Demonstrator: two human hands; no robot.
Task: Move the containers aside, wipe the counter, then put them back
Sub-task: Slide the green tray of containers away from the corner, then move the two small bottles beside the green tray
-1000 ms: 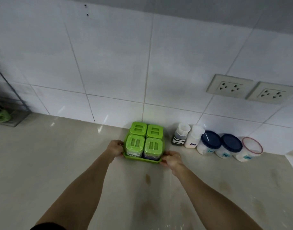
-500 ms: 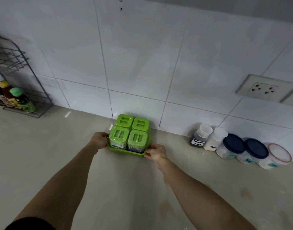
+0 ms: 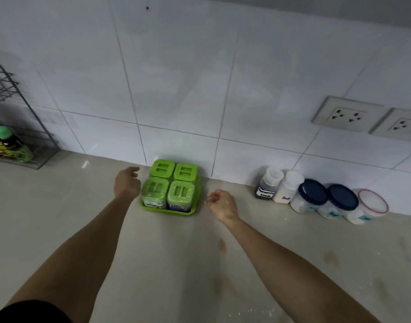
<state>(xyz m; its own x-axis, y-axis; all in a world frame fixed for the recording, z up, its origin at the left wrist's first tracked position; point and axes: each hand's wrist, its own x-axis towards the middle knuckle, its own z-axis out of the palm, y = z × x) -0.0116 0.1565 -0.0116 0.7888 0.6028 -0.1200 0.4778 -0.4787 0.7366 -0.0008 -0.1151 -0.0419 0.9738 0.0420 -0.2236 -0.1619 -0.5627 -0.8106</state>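
— Both hands empty?
— Yes. The left hand [image 3: 127, 184] hangs loosely spread just left of the green tray [image 3: 192, 207]; the right hand [image 3: 220, 205] is half-curled just right of it, gripping nothing.
— And the tray?
— On the counter [image 3: 60, 217] against the tiled wall [image 3: 176, 89], four green-lidded containers [image 3: 169, 185] inside. Jars [image 3: 316, 199] stand farther right.

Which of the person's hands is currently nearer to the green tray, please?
Left. The left hand sits right beside the green tray, possibly touching its jars; the right hand is off its right side, a small gap away.
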